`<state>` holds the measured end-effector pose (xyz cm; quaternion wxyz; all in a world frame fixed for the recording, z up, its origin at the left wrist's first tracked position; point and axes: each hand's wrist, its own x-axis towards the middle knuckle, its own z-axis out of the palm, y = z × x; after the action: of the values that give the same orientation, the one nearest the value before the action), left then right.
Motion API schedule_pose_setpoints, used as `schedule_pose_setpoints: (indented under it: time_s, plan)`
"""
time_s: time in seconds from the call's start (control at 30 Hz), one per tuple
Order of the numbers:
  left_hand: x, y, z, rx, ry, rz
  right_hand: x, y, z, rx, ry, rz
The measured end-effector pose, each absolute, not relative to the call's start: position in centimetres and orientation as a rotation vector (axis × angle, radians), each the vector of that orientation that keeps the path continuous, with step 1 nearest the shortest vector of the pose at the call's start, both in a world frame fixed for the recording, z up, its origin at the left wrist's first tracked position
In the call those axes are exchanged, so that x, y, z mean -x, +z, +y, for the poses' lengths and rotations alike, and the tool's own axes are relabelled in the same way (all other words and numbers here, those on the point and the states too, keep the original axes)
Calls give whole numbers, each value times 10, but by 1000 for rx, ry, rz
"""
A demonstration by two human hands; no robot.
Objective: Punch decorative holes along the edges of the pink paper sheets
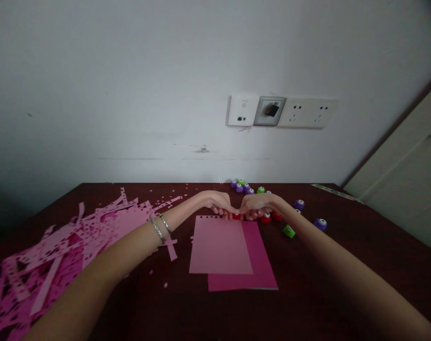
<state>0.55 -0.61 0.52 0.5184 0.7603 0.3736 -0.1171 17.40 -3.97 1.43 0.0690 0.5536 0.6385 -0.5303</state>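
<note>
A small red craft punch (236, 216) sits at the far edge of a light pink sheet (220, 248), near its right corner. My left hand (218, 202) is closed at the punch's left side, its fingers also touching the sheet's top edge. From the right, my right hand (256, 205) is closed on the same punch, and the thumbs or fingertips of both hands meet on top of it. A row of small punched holes runs along the sheet's far edge, left of the punch. Beneath lies a darker pink sheet (263, 258), showing at the right and front.
Pink punched strips and scraps (69, 246) are heaped at the left. Purple punches (321, 224), green punches (289, 231) and red punches (265, 218) lie to the right and behind my hands. A white wall with sockets (307, 113) stands behind the dark table (307, 293).
</note>
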Motion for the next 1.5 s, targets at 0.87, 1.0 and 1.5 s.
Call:
schedule_pose_setpoints:
  time_s: [0.87,1.0,1.5]
  plan:
    - [-8,-3,-8,-1781,-205,974,-156,23,-45,-1775,-1325,1938]
    - [-1,-7,-39,-2143,44,1089,-157,21,-56,-1832,-1290,2043]
    - [-2,-39,-144,-2949,163,1326,-179,-2,-61,-1714,-1132,2578]
